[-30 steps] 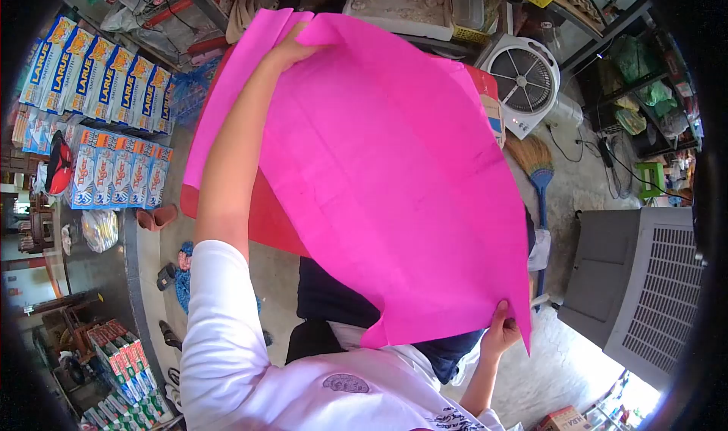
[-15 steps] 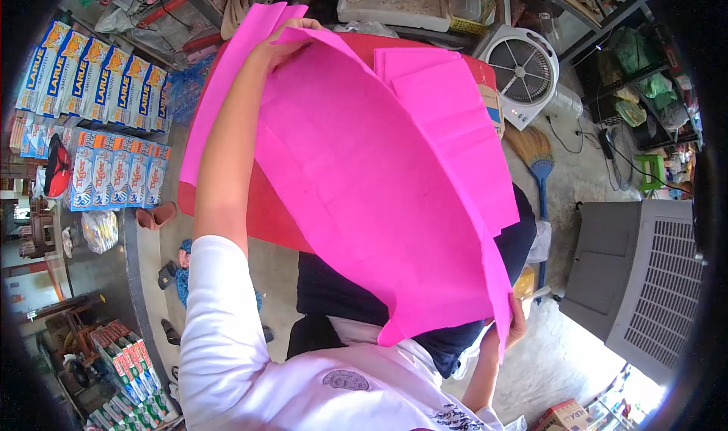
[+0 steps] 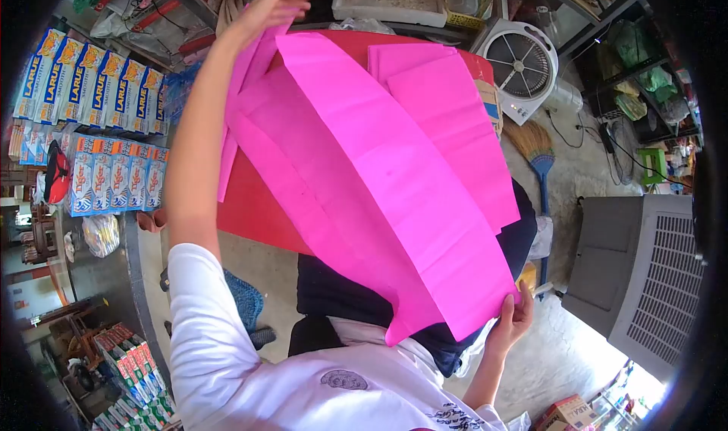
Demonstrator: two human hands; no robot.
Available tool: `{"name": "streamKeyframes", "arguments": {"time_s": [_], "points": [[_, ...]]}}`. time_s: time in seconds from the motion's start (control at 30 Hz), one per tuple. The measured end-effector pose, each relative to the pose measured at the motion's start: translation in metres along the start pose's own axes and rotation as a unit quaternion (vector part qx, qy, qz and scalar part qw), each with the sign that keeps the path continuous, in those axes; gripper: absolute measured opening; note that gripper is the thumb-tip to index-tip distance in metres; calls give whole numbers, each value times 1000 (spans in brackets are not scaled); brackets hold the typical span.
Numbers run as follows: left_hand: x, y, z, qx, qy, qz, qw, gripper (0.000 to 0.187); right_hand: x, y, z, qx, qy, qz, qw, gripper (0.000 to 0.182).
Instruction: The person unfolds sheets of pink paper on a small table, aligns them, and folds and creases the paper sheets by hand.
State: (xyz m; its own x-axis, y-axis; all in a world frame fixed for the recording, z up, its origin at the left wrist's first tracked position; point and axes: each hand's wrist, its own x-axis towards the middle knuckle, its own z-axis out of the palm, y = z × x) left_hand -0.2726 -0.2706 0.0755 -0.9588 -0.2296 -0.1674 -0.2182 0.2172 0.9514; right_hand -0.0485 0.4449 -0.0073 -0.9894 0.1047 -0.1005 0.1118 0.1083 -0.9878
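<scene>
A large pink sheet (image 3: 409,196), thin and paper-like, stretches from the red table (image 3: 254,211) down over my lap, its long right side folded over. My right hand (image 3: 516,317) pinches its lower right corner. Above the sheet's upper end, my left hand (image 3: 265,14) is raised with its fingers stretched out, free of that sheet. Just beneath this hand lies a narrow pink strip (image 3: 236,120), partly hidden by my forearm. Folded pink sheets (image 3: 451,120) are stacked at the table's right side.
Beyond the table stand a white tray (image 3: 390,10) and a box fan (image 3: 519,65). A broom (image 3: 540,166) and a grey air cooler (image 3: 637,279) are on the right. Beer cartons (image 3: 91,82) are piled at left. Sandals (image 3: 262,336) lie on the floor.
My left hand has let go of the sheet's upper edge and moved up and left. The sheet's right side has folded over. The left pink strip has shifted right.
</scene>
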Motion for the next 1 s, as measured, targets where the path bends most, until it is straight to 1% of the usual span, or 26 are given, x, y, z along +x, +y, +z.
{"name": "streamKeyframes", "arguments": {"time_s": [0.03,0.07,0.1,0.13,0.17,0.2,0.23,0.33,0.43,0.47,0.57,0.7,0.8,0.9,0.93,1.0], "points": [[-9,17,10,98,-10,67,993,45,2,-5,7,12,2,8,1000,31],[-22,34,22,196,-21,133,971,47,3,-4,8,5,0,10,1000,33],[-41,54,41,292,-32,196,936,49,4,-3,8,-3,-2,12,1000,35],[-65,71,65,369,-29,222,902,53,5,-2,6,-10,-4,14,1000,37],[-93,85,95,443,-26,246,862,57,5,2,1,19,-11,35,999,39],[-112,81,117,443,-49,260,857,61,6,8,-6,48,-17,56,997,40],[-127,70,134,442,-72,274,851,64,7,11,-9,76,-24,76,994,42],[-159,17,170,533,-93,265,798,75,0,-13,10,187,-36,132,973,47],[-168,-22,181,536,-101,240,803,83,-7,-9,-8,114,-144,209,960,44],[-168,-31,183,527,-102,230,812,86,-9,-6,-8,80,-154,202,964,38],[-160,-41,181,496,-94,241,829,85,-14,-6,-4,53,-222,196,954,36],[-164,-35,184,476,-28,285,831,81,-20,-21,12,106,-215,204,949,36],[-213,-12,205,415,3,338,845,69,-19,1,-19,83,-214,187,955,55],[-286,-11,231,343,34,419,840,45,-14,-3,-23,146,-141,166,965,55],[-311,-19,241,321,52,446,834,36,-12,-6,-29,129,-176,171,961,59],[-362,-50,264,229,84,407,880,22,-11,-14,-30,84,-193,153,966,65]]}}
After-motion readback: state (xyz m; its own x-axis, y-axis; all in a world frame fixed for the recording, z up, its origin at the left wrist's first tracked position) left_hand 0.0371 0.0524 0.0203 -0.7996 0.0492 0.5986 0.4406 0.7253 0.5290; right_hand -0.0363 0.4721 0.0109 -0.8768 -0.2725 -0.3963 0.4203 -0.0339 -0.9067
